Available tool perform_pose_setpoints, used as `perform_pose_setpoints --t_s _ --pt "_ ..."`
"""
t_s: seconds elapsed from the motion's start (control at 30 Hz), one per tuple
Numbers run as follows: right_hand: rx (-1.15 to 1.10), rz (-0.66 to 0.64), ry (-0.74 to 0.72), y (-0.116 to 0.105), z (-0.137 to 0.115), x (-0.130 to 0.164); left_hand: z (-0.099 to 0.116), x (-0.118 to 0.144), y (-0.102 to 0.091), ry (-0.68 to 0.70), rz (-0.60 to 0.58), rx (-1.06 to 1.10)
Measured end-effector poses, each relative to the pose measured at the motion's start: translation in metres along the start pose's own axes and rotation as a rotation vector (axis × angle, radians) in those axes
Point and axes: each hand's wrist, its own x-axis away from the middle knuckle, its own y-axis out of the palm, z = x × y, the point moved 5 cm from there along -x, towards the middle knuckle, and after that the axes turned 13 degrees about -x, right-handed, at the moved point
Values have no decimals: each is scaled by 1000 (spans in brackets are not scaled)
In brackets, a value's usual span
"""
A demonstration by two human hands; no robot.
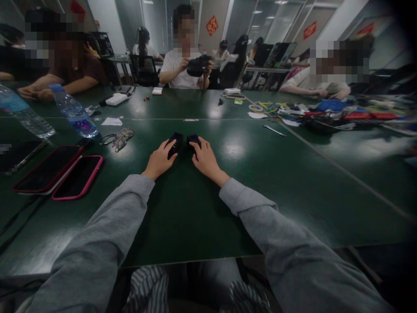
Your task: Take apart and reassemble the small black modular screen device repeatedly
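Note:
Both arms, in grey sleeves, reach forward over the dark green table point(195, 208). My left hand point(159, 160) is curled around a small black device point(177, 137) with a dark, screen-like face, thumb and fingers on its sides. Close beside it, my right hand point(207, 160) grips a second small black device point(193, 138) that looks alike, its fingers lying over the top. A narrow gap separates the two devices, and both appear to rest on the table. Their exact kind I cannot make out, as my fingers cover part of each.
Left of my hands lie eyeglasses point(121, 140), a pink-edged phone point(78, 177), a red-edged phone point(48, 169) and water bottles point(76, 114). A wrench point(274, 130) and a heap of cables point(339, 115) lie to the right. Across the table a person point(172, 65) holds a black headset point(197, 66).

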Motion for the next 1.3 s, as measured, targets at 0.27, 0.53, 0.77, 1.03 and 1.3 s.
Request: perform_pose_setpoints --t_s 0.27,0.53,0.77,1.03,1.3 --pt "-12 -2 14 1 0 -1 0 -1 -2 30 81 54" --pt "12 14 -14 1 1 -1 4 0 -20 15 285 162" --pt "-16 -2 9 -1 -1 0 -5 0 -24 -22 368 133" --pt "16 -12 5 -1 -2 0 -29 -3 -20 -105 399 100" --pt "104 -17 1 -2 -6 -1 -40 -4 -12 -154 310 37"
